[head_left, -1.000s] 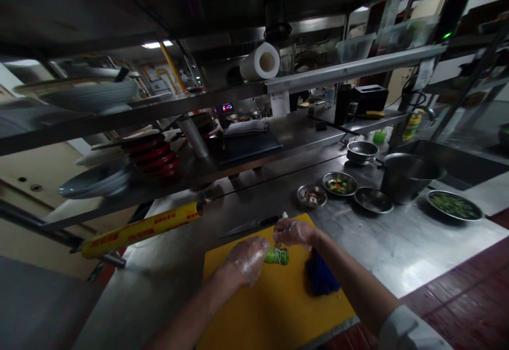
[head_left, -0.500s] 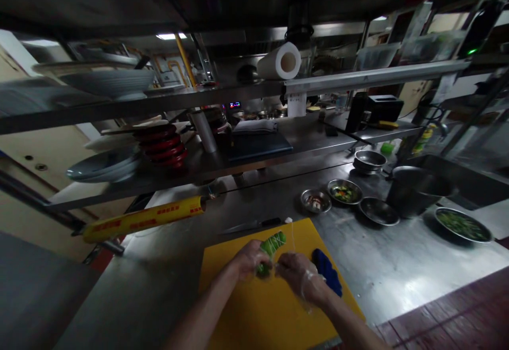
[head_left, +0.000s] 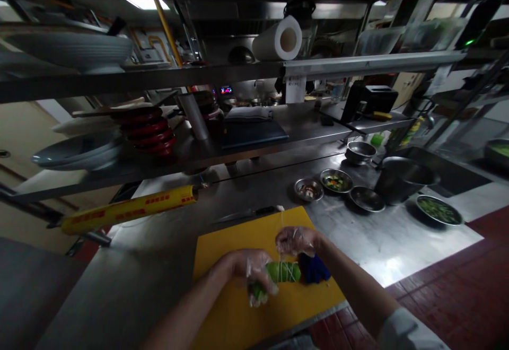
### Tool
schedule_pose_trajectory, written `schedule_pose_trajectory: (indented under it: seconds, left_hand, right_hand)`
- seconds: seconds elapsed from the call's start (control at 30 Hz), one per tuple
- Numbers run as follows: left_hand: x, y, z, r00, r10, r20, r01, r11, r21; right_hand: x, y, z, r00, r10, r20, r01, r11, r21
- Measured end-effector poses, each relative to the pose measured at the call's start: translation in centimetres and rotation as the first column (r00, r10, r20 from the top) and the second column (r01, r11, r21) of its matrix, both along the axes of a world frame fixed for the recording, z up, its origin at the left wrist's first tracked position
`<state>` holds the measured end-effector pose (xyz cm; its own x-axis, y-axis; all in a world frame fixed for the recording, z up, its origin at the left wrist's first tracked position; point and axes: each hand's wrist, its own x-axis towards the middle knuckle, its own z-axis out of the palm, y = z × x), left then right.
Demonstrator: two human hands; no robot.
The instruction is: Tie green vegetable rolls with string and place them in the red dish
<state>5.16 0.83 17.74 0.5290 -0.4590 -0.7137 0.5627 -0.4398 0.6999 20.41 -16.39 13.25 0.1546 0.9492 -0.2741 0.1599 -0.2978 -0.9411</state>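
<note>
While the left hand (head_left: 252, 268) clasps one end of a green roll (head_left: 284, 272) tied with string (head_left: 281, 228) on the yellow board (head_left: 306, 302), the right hand (head_left: 297, 240) pinches that string just above the roll. A blue cloth (head_left: 315, 269) lies just beside the roll; a knife (head_left: 246, 214) and steel bowls (head_left: 336, 180) lie farther off on the surface (head_left: 377, 244).

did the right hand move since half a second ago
Yes: the right hand has moved away from the person, toward the far edge of the yellow cutting board, and is now beyond the blue cloth.
</note>
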Motion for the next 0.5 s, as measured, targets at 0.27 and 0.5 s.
schedule_pose_trajectory:
  seconds: [0.27,0.5]
  left_hand:
    - [1.1,0.1,-3.6,0.936,-0.032,0.349,-0.219,0.726,0.652]
    - [1.0,2.6,-4.6,0.861,0.364,0.354,-0.482,0.807,0.342]
  right_hand:
    - [-1.7,3.5,2.8,0.798,0.024,0.602,-0.013,1.000,-0.022]
    - [-6.1,0.7,-0.2,0.847,-0.309,0.432,0.321,0.946,0.047]
